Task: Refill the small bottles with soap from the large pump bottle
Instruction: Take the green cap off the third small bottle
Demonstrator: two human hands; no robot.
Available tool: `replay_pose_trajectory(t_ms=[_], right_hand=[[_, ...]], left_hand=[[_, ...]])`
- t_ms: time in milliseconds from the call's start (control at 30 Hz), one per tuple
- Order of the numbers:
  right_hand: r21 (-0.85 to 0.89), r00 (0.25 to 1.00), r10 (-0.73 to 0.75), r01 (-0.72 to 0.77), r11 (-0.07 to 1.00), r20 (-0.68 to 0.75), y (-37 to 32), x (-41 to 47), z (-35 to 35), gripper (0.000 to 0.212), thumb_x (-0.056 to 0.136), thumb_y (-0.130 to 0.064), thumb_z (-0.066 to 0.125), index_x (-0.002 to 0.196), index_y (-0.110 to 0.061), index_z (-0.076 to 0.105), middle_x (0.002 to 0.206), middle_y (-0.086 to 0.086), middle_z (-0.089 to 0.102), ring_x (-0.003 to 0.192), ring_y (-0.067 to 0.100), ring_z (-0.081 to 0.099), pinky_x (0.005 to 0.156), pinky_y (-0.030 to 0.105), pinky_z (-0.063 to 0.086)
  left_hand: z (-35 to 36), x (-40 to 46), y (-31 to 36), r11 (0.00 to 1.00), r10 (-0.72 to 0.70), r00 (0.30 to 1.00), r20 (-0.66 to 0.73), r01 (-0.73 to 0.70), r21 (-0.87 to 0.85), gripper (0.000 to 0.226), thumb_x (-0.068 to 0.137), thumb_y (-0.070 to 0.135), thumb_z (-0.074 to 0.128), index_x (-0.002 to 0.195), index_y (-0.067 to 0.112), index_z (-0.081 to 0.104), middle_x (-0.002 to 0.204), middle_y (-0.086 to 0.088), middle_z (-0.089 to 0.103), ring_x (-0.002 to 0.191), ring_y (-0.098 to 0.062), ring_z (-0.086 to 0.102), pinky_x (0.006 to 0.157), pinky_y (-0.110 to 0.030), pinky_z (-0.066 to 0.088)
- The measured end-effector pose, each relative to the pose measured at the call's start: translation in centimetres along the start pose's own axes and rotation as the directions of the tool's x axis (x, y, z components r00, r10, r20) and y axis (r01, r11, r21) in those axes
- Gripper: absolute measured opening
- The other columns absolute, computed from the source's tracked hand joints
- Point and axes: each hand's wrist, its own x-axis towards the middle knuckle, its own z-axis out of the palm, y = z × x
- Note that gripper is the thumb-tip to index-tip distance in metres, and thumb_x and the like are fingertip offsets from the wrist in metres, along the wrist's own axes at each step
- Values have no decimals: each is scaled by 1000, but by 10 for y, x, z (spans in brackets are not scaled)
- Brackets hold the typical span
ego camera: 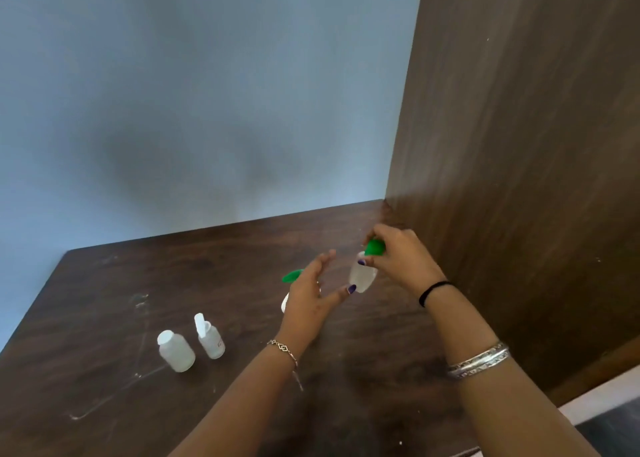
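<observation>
Green cap point(375, 247) pinched in right hand point(401, 259), uncapping a small bottle point(362, 276); left hand point(311, 295), grip apart, must steady it at nine o'clock.

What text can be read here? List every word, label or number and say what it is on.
None can be read.
Small bottle with the flip cap open: a faint reddish mark on its side, too small and blurred to read.
Other bottles, table, wall: no text visible.
</observation>
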Motion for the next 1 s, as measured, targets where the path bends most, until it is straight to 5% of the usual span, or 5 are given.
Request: replay_pose_trajectory(t_ms=[167,500,633,767,1000], right_hand=[[180,965,-252,237,955,66,-59,-15,-28,20,82,-27,70,97,-20,60,93,-4,63,84,10,55,74,26,48],[94,963,-251,242,966,99,-96,-11,2,25,84,-36,66,92,-13,68,80,0,62,74,13,54,61,23,40],[115,952,-274,260,959,138,-103,-11,8,21,86,-33,64,78,-13,63,68,-2,57,66,14,52,58,25,39],[187,932,-327,297,936,157,-105,-12,11,20,86,-29,65,80,-9,67,77,10,66,68,16,57,66,32,47],[279,910,-384,333,901,153,-108,-18,10,16,85,-22,66,83,-7,70,77,8,67,67,10,54,66,26,45]], left_hand=[[-13,-5,32,997,57,998,-28,-55,49,75,70,25,76,135,23,38,129,9,50,116,-7,48,98,-24,43],[-50,-28,35,934,232,957,-173,-169,316,9,81,27,66,88,25,60,68,10,59,65,0,55,58,-12,35],[-63,-29,30,967,148,986,-73,-129,218,17,82,23,65,72,26,52,54,8,51,50,3,47,51,-14,33],[-78,-29,21,997,76,994,81,-78,24,31,77,34,64,92,6,62,81,-20,66,68,-15,54,65,-34,43],[-89,-31,18,969,37,975,217,18,-246,18,82,22,60,98,17,67,93,-3,72,87,-16,67,79,-28,55]])
